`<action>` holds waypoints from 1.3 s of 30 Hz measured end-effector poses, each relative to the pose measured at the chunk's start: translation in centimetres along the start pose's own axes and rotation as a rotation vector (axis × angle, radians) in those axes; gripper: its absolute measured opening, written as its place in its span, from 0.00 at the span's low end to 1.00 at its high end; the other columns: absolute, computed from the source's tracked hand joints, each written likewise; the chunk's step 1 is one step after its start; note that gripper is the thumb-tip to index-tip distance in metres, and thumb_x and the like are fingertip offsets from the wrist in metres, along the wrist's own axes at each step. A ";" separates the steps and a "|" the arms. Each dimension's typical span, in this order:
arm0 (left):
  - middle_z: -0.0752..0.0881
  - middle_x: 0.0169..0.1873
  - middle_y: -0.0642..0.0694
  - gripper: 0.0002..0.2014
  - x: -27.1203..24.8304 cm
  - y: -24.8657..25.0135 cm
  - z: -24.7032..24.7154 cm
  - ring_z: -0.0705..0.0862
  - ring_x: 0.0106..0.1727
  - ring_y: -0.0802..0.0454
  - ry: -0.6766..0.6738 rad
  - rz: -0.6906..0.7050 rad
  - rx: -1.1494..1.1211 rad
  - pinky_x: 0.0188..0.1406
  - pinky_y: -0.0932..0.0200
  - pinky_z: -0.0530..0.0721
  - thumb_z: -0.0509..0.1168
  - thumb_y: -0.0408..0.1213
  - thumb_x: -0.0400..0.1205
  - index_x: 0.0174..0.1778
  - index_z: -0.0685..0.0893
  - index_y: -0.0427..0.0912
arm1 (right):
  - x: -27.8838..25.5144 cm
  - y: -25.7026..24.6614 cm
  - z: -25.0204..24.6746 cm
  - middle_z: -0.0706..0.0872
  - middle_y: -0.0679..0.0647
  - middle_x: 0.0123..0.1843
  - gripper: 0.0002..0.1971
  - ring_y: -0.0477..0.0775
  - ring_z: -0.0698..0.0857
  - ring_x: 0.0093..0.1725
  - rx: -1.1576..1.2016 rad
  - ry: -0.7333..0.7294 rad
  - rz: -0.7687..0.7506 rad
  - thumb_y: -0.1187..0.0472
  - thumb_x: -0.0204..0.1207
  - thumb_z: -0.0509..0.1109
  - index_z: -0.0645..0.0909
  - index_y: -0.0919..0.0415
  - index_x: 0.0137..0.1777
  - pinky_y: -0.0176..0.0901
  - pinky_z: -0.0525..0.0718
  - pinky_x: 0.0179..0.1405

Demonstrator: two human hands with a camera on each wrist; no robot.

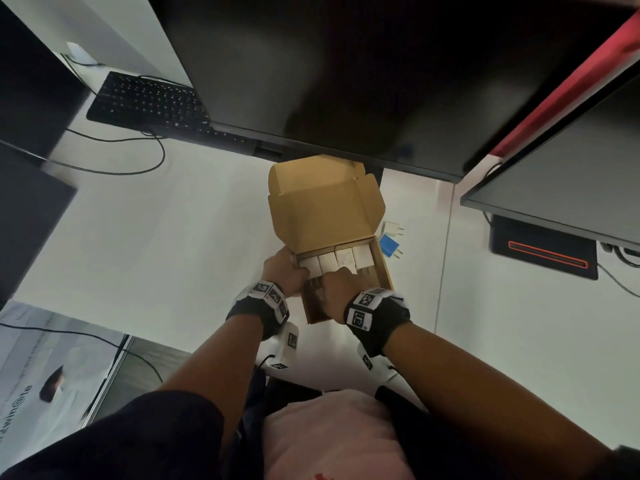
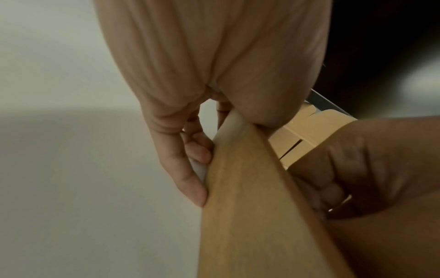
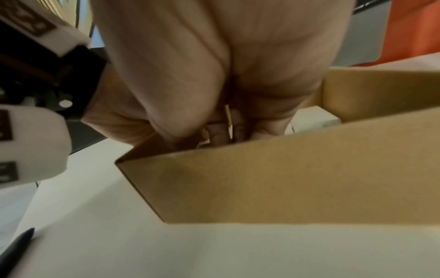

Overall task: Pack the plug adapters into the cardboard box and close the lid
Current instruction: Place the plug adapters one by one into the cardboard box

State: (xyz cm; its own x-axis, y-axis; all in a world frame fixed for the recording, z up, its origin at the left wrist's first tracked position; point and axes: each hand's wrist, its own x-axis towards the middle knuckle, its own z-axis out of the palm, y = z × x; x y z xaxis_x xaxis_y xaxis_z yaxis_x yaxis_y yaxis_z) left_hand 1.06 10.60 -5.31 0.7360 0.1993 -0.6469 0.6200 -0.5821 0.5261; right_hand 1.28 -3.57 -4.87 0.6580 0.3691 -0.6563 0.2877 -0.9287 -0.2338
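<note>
The brown cardboard box (image 1: 382, 268) stands open on the white desk, its lid (image 1: 322, 209) raised at the far side. Several white plug adapters (image 1: 329, 263) sit in a row along the far end inside. My left hand (image 1: 284, 271) grips the box's left wall (image 2: 245, 206), fingers (image 2: 188, 178) outside and thumb over the rim. My right hand (image 1: 334, 289) reaches into the box with fingers curled down on an adapter; a thin metal prong (image 3: 229, 120) shows between them. A blue adapter (image 1: 388, 245) and a white adapter (image 1: 392, 228) lie on the desk right of the box.
A large dark monitor (image 1: 329, 81) overhangs the box's far side. A black keyboard (image 1: 145, 102) and cable (image 1: 138, 168) lie far left. Another monitor (image 1: 561, 174) and a black device with a red line (image 1: 543, 251) are at right. A pen (image 3: 16, 250) lies near me.
</note>
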 end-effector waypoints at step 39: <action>0.87 0.44 0.47 0.09 -0.3 0.1 0.2 0.88 0.53 0.38 0.020 0.027 0.015 0.59 0.45 0.88 0.64 0.37 0.77 0.52 0.76 0.50 | -4.0 14.2 2.4 0.84 0.54 0.51 0.11 0.58 0.85 0.45 0.389 0.546 0.255 0.53 0.78 0.74 0.77 0.55 0.55 0.50 0.84 0.43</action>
State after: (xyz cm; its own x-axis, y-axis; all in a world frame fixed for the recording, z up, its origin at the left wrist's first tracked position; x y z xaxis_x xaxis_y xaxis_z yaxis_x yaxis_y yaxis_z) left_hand 0.82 10.33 -5.19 0.7576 0.1988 -0.6217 0.5961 -0.5989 0.5348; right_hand 1.06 -18.32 -7.34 0.9551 0.0094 -0.2962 -0.1235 -0.8959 -0.4268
